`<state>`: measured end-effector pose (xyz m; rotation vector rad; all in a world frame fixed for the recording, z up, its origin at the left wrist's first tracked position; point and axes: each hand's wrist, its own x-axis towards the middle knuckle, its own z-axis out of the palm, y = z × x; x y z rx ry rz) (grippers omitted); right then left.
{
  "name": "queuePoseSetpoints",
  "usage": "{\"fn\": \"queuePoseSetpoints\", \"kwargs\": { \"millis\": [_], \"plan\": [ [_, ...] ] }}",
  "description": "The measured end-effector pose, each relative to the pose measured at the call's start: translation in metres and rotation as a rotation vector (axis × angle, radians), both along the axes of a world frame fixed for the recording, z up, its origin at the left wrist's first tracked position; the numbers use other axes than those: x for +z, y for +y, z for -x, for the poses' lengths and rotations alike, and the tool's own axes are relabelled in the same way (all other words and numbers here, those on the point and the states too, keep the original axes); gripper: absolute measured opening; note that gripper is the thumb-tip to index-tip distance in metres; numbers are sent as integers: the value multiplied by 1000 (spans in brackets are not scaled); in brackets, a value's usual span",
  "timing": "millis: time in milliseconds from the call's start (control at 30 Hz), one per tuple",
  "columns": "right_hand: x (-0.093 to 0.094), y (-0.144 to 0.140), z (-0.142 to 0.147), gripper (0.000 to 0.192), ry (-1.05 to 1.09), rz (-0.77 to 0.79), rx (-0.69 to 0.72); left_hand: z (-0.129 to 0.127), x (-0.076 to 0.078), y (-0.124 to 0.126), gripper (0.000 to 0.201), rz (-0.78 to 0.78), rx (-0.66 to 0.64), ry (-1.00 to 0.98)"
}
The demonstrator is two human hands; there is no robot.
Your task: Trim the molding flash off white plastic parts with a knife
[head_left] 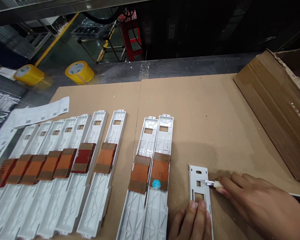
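Note:
A white plastic strip part (199, 181) lies on the cardboard-covered bench near the front. My left hand (191, 221) presses its lower portion flat with the fingertips. My right hand (261, 205) grips a small knife (211, 183) whose metal blade touches the part's right edge by a cutout. To the left lies a row of several long white plastic housings (100, 173), each with an orange-brown patch taped across its middle. The pair nearest my hands (152, 176) has a blue round sticker (156, 184) on one patch.
A large cardboard box (277, 100) stands at the right. Two yellow tape rolls (79, 71) sit at the back left on the metal bench edge. Printed paper sheets (35, 115) lie at the left. A red stool (132, 36) stands beyond the bench.

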<state>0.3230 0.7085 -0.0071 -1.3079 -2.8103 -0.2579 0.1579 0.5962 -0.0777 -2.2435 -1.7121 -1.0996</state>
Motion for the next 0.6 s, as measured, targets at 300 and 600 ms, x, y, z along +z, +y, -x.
{"fn": "queuePoseSetpoints", "kwargs": {
  "millis": [300, 600],
  "plan": [
    [14, 37, -1, 39, 23, 179, 161, 3, 0, -1, 50, 23, -36, 3],
    [14, 66, 10, 18, -69, 429, 156, 2, -3, -3, 52, 13, -22, 49]
  ]
}}
